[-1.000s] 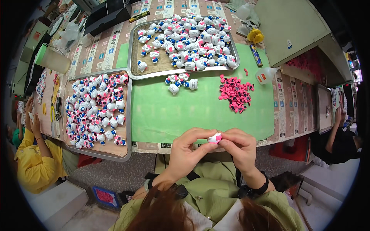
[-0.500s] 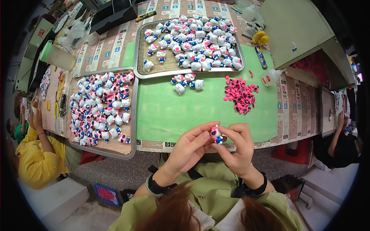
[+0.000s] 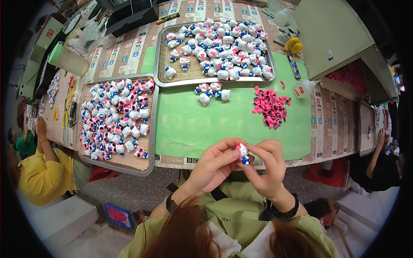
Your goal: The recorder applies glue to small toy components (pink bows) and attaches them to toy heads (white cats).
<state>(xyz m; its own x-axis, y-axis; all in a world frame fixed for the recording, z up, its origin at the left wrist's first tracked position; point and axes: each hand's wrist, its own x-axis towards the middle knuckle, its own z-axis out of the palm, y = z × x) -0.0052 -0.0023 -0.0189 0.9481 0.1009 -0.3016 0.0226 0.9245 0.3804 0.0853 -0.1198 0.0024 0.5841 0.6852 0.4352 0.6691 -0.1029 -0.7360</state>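
A small white and blue cat figurine [image 3: 243, 154] is held upright over the front edge of the table. My left hand [image 3: 216, 167] pinches it between thumb and fingers from one side. On its other side, the thumb and fingertips of my right hand [image 3: 269, 168] close on it too. Mostly the white of its head faces up, with a little pink at the edge. Beyond my hands, a pile of pink glasses-shaped pieces with dark lenses [image 3: 272, 108] lies on a green sheet [image 3: 193, 129]. Several loose figurines [image 3: 204, 99] lie by the far tray.
At left, a metal tray [image 3: 151, 142] holds figurines, many wearing pink glasses. Another tray [image 3: 157, 56] behind holds figurines without them. A white bottle [image 3: 304, 87] and a grey cabinet [image 3: 331, 43] stand at right. Co-workers sit on both sides, one in a yellow shirt [image 3: 45, 176].
The figurine has turned between my fingers: its pink glasses faced up before, and now mostly white shows. Both hands stay close together around it. The whole view has shifted slightly.
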